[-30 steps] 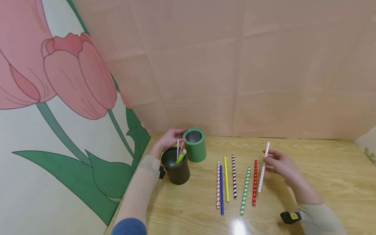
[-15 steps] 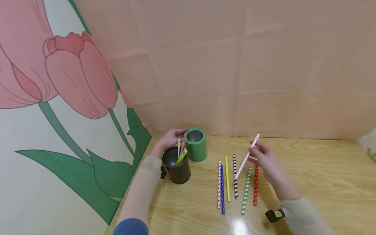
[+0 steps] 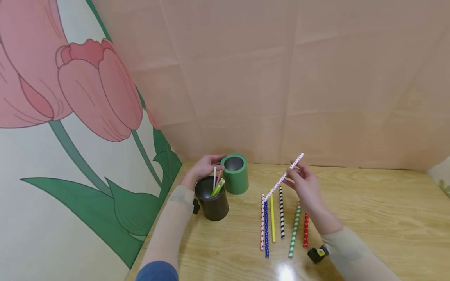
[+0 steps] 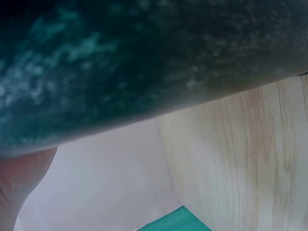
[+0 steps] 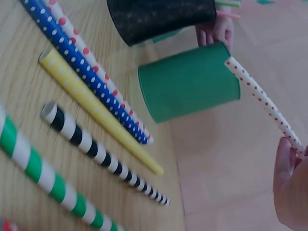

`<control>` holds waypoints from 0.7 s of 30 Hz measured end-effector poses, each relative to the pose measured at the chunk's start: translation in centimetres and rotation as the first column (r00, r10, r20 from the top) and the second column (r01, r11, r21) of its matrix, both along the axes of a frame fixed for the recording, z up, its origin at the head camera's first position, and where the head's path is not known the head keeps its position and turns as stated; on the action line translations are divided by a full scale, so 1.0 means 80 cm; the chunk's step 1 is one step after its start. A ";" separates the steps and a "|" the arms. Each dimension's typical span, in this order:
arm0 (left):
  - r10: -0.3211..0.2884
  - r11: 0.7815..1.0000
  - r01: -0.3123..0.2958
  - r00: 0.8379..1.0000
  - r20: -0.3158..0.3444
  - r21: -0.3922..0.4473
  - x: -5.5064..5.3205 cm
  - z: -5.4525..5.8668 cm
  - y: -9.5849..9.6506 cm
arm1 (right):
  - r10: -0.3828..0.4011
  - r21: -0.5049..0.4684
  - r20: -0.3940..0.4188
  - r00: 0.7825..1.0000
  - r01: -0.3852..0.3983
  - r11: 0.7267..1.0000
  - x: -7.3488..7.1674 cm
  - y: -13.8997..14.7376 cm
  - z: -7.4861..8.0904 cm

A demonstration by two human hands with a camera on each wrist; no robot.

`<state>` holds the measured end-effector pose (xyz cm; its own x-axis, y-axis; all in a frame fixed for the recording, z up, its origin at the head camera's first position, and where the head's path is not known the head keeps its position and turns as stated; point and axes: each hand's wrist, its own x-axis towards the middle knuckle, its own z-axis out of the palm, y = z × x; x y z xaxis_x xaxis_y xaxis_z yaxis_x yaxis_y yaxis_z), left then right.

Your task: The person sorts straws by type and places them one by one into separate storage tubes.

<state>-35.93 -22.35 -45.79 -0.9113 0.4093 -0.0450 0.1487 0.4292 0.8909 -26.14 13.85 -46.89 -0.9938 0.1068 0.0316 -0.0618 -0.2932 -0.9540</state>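
A white paper straw with red dots (image 3: pixel 277 186) is pinched in my right hand (image 3: pixel 306 187), tilted with its lower end to the left. In the right wrist view, that straw (image 5: pixel 264 102) overlaps the rim of the green cup (image 5: pixel 187 84). The green cup (image 3: pixel 236 178) stands upright at the back of the table, and its mouth shows nothing inside. My left hand (image 3: pixel 204 167) holds it by its left side near the rim. In the left wrist view, a dark blurred cup surface (image 4: pixel 120 72) fills the top.
A black cup (image 3: pixel 212 208) with several thin straws stands just before the left hand. Several paper straws lie on the table (image 3: pixel 386 210): red-dotted white (image 3: pixel 262 230), blue (image 3: pixel 266 238), yellow (image 3: pixel 273 222), black-striped (image 3: pixel 282 218), green-striped (image 3: pixel 293 234), red (image 3: pixel 305 234).
My right hand has carried the dotted straw leftward from the right end of the row, and the straw has tilted more. The left hand stays at the green cup.
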 end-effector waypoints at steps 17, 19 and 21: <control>-0.008 1.000 0.008 1.000 -0.011 0.013 0.002 -0.004 -0.002 | -0.233 -0.220 -0.139 0.963 0.199 0.955 -0.020 -0.086 0.026; -0.008 1.000 0.008 1.000 -0.009 0.013 0.003 -0.004 -0.002 | -0.261 -0.250 -0.146 0.954 0.220 0.943 -0.022 -0.094 0.030; -0.006 1.000 0.006 1.000 -0.007 0.012 0.005 -0.003 -0.002 | -0.288 -0.281 -0.145 0.947 0.239 0.929 -0.024 -0.101 0.033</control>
<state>-35.53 -22.52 -46.03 -0.9090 0.4155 -0.0341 0.1573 0.4174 0.8950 -28.06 5.76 -44.28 -0.9083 0.3926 0.1443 -0.3347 -0.4754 -0.8136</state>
